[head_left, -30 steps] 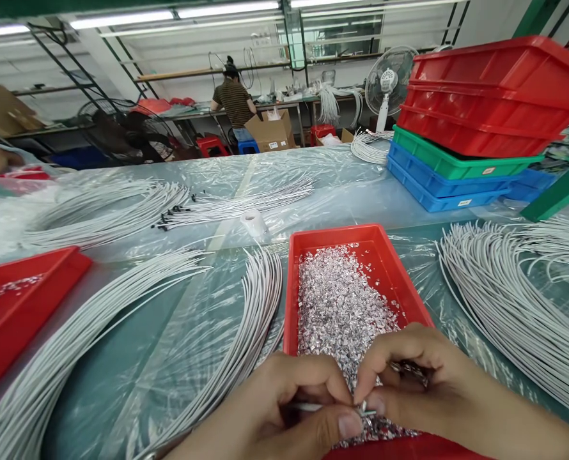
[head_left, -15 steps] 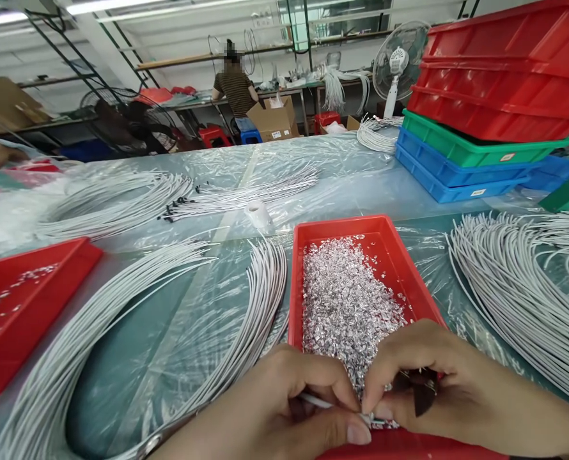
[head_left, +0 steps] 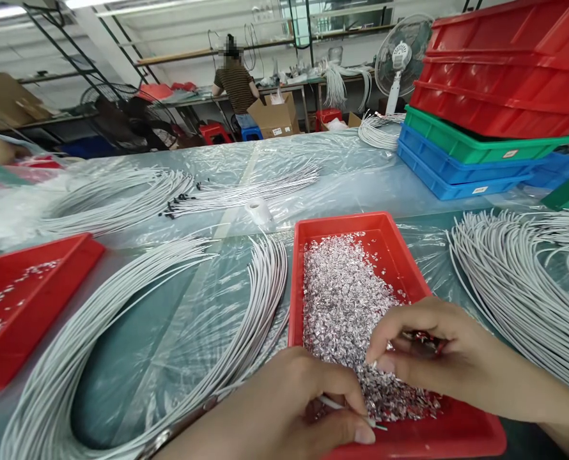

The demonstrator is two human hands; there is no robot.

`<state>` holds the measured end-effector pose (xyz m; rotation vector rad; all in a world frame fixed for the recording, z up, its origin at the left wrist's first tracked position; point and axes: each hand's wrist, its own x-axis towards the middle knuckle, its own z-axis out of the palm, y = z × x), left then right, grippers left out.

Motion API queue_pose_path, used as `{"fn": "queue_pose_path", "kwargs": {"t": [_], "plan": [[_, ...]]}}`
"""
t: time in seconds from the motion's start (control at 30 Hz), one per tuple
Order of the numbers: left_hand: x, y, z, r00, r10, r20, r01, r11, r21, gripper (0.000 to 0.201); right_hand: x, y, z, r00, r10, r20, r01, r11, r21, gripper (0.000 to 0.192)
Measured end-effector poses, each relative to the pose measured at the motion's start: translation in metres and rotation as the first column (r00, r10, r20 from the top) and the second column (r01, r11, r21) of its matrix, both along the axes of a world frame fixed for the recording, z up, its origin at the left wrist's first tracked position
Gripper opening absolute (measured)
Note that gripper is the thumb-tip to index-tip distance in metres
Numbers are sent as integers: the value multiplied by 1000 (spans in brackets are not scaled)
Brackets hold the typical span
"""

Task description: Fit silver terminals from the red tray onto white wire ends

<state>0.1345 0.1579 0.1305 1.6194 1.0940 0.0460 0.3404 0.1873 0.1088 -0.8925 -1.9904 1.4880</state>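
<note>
Hands (head_left: 361, 390) pinch thin white wire (head_left: 332, 403).

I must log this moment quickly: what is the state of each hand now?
Left hand: closed, fingers pinching a thin white wire.
Right hand: closed, holding small silver metal pieces over the red tray.

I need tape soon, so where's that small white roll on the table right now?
In the head view, the small white roll sits mid-table on the plastic sheet, just beyond the far left corner of the red tray.
</note>
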Motion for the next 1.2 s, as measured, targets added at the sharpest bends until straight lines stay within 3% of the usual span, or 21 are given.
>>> {"fn": "queue_pose_path", "kwargs": {"t": [0.2, 0.43, 0.57, 0.77, 1.03, 1.13, 1.2], "plan": [[1, -4, -5, 996, 87, 6, -87, 996, -5, 20, 2, 11, -4, 983, -181, 27, 181, 983, -25, 15], [3, 1, -3, 998, 56, 19, -58, 983, 173, 19, 1, 22, -12, 959, -283, -3, 282, 959, -36, 25], [2, 0, -5, 992, 96, 85, -107, 986, 126, 21, 0, 26, -13, 940, -340, -35, 340, 940, -5, 39], [-1, -7, -5, 925, 218, 312, -236, 972, 19, 31, -1, 22, -11, 956, -289, -52, 291, 956, 37, 30], [0, -11, 0, 868, 218, 446, -241, 971, -6, 32, -5, 12, -6, 955, -286, -82, 292, 953, 85, 23], [10, -23, -8, 841, 238, 485, -247, 968, -46, 25, 3, 7, -9, 958, -278, -77, 285, 954, 99, 22], [18, -39, -23, 838, 223, 498, -199, 975, -101, 14, 14, 7, -17, 935, -348, -61, 353, 926, 136, 24]]}}
